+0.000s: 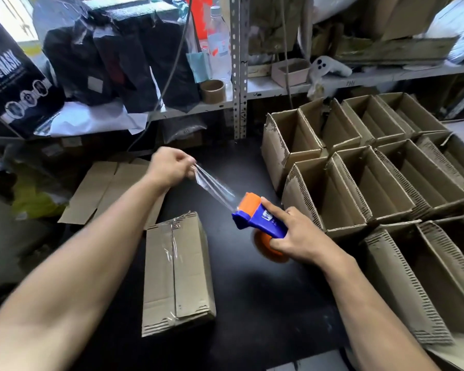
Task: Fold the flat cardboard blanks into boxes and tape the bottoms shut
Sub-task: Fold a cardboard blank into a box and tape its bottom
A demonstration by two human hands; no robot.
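Left hand: the left hand (pixel 172 166) is up above the tabletop, fingers curled, pinching the free end of the clear tape (pixel 214 187).
Right hand: the right hand (pixel 292 234) grips the blue and orange tape dispenser (pixel 255 215), index finger laid straight along its top, thumb underneath by the orange roll core.
Tape: a clear strip runs taut between the two hands, slanting down from the left hand to the dispenser's orange mouth, in the air over the dark tabletop (pixel 252 290).
Box in work: the folded box (pixel 177 271) lies on its side near the front of the tabletop, under the left forearm; tape runs along its flap seam, wrinkled at the far end.
Flat blanks: flat cardboard blanks (pixel 102 191) lie at the left edge of the tabletop, partly hidden by the left forearm.
Finished boxes: rows of open boxes (pixel 373 183) stand packed wall to wall along the right side, reaching the right edge of the view.
Open room: bare tabletop shows between the folded box and the rows of open boxes, right below the dispenser.
Back edge: a shelf (pixel 279 89) runs behind, carrying black bags (pixel 123 57), a plastic bottle (pixel 219 41) and a brown tape core (pixel 212 91).
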